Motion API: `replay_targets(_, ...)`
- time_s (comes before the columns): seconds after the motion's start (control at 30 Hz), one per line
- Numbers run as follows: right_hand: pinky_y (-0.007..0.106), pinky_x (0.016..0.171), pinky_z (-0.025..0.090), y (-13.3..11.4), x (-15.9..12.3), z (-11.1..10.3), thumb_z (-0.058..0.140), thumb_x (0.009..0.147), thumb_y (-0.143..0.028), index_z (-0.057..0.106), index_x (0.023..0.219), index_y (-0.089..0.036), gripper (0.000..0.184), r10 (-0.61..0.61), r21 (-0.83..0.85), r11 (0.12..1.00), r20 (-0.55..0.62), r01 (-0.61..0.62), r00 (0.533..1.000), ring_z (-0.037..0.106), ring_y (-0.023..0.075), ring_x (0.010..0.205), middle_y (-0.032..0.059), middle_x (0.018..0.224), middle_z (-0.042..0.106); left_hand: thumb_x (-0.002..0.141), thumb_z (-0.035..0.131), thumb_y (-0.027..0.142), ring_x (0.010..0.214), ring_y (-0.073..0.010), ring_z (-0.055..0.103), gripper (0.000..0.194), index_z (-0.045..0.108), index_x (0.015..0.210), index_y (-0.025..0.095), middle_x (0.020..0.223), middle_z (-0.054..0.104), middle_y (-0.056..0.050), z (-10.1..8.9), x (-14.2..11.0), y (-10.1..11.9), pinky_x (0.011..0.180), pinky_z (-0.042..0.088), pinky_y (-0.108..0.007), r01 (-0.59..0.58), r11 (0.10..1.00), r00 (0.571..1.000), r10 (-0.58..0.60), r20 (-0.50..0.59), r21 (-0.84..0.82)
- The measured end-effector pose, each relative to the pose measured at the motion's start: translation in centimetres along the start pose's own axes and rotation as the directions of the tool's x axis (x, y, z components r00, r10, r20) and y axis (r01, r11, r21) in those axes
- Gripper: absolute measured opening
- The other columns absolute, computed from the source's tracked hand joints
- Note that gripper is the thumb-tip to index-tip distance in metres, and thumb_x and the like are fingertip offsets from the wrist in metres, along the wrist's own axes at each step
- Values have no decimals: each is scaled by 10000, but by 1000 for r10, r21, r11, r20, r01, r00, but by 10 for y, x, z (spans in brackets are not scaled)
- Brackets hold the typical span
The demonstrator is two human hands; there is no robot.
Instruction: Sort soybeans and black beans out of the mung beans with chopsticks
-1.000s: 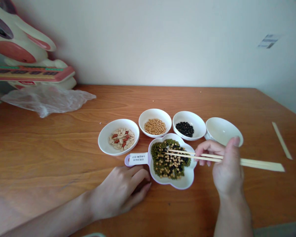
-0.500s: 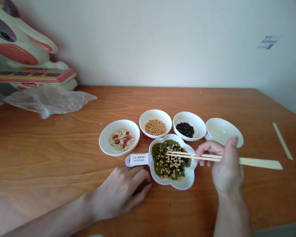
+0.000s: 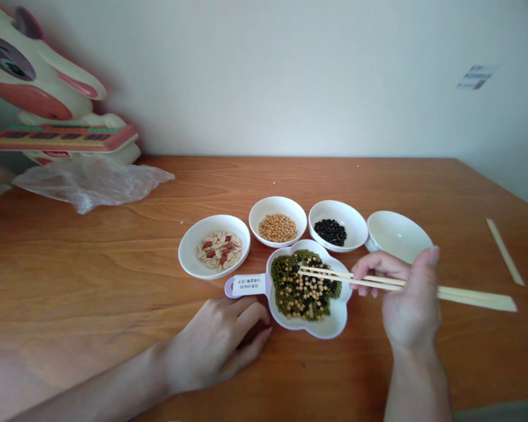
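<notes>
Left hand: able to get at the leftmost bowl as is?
Probably yes: the left hand lies near the leftmost bowl, and nothing visible blocks the way left of the labelled handle.

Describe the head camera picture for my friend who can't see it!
A right hand holds pale wooden chopsticks, tips at green, black and tan beans in a white flower-shaped, purple-rimmed dish. The left hand rests near it on a brown wooden table. Beyond stand four round white bowls, three holding tan beans, black beans, and pale and reddish nuts.
</notes>
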State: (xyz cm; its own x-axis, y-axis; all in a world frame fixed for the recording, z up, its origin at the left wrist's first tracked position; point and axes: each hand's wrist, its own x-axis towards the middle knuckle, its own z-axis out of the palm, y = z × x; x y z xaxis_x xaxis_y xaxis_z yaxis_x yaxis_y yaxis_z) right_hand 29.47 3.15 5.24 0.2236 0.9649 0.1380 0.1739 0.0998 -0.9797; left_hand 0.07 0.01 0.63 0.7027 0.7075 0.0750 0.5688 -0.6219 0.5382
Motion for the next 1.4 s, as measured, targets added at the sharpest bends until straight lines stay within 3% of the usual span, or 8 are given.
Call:
replay_targets(0.17, 311, 471, 403, 5, 2, -2, 126, 996, -860, 681, 600, -214, 938, 9, -18, 1000, 74, -8, 997, 522, 163, 465, 83, 541, 658, 1075, 527, 231, 819, -190, 712, 89, 595, 1123, 264, 1006, 738, 5, 1, -1, 0, 705, 515, -321, -1, 1000, 1000, 1, -4, 4)
replay_targets(0.83, 306, 486, 400, 4, 1, 2, 156, 1021, -822, 667, 570, -218, 910, 46, -3, 999, 6, -46, 999, 506, 163, 486, 70, 504, 598, 1069, 520, 222, 819, -195, 707, 96, 596, 1111, 264, 1004, 732, 3, 1, 0, -1, 699, 519, -330, 11, 1000, 1000, -11, 8, 18)
replay_targets(1.4, 308, 495, 441, 11, 6, -4, 138, 986, -874, 673, 604, -213, 933, 27, -17, 1000, 102, -25, 994, 534, 162, 484, 76, 534, 644, 1056, 544, 211, 798, -176, 715, 91, 609, 1103, 256, 989, 745, 0, -1, -1, 0, 687, 527, -303, -1, 1000, 1000, 1, -19, 25)
